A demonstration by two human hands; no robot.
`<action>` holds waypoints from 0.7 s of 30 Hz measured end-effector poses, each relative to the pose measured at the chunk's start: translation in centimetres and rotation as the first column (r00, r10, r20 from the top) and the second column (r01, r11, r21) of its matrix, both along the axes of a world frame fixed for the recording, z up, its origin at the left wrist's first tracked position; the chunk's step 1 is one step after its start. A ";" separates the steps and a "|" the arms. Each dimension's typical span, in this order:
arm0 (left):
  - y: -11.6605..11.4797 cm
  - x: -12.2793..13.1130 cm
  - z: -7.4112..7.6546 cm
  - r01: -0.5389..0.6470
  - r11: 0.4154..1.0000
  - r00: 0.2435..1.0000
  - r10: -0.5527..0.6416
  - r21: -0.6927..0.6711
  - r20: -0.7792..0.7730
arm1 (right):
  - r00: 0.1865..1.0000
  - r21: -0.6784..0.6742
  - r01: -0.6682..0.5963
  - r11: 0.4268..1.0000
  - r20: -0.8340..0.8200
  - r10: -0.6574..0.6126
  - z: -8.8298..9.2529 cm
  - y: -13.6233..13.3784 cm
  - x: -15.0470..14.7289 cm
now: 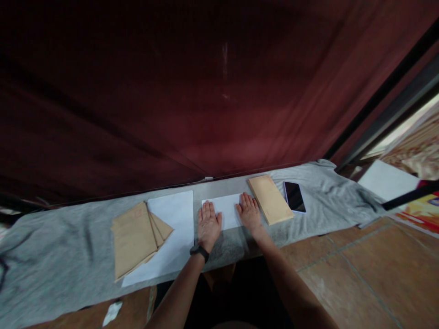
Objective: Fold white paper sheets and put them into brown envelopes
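A white sheet of paper (228, 212), apparently folded, lies lengthwise in front of me on the grey cloth. My left hand (209, 222) rests flat on its left end, fingers stretched out; a dark watch is on that wrist. On the right end lies my right hand (249, 212), also flat with fingers extended. Just right of it is a stack of brown envelopes (270, 199). Left of my left hand sit larger white sheets of paper (174, 242), with more brown envelopes (134, 237) fanned partly over them.
A phone (294, 197) lies right of the right-hand envelopes. The grey cloth (68, 246) covers a long narrow surface against a dark red wall (206, 100). Below is a tiled floor (343, 274), with a crumpled white scrap (112, 313) at lower left.
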State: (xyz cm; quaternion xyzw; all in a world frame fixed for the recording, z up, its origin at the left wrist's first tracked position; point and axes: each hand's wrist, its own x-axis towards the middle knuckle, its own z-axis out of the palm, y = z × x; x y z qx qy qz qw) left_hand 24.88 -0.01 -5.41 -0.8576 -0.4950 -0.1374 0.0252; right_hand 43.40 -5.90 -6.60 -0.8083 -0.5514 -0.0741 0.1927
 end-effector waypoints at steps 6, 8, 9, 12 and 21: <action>-0.1 0.1 0.2 -0.001 1.000 1.000 0.001 -0.018 0.000 | 0.996 0.001 -0.083 0.997 -0.016 0.083 0.9 -1.5 -3.4; 0.0 0.1 0.2 -0.002 1.000 1.000 0.002 -0.020 -0.003 | 0.981 -0.017 -0.192 0.981 -0.033 0.191 0.9 -2.1 -5.1; 0.0 0.1 0.2 -0.002 1.000 1.000 0.002 -0.020 -0.004 | 0.973 -0.027 -0.226 0.974 -0.044 0.225 0.9 -2.4 -5.8; 0.0 0.0 0.0 0.000 1.000 1.000 -0.001 -0.025 -0.004 | 0.967 -0.046 -0.248 0.968 -0.065 0.245 0.6 -2.8 -6.9; 0.0 0.0 -0.3 -0.003 1.000 1.000 0.003 -0.021 0.003 | 0.991 -0.068 -0.131 0.989 -0.027 0.129 -0.2 -3.5 -4.3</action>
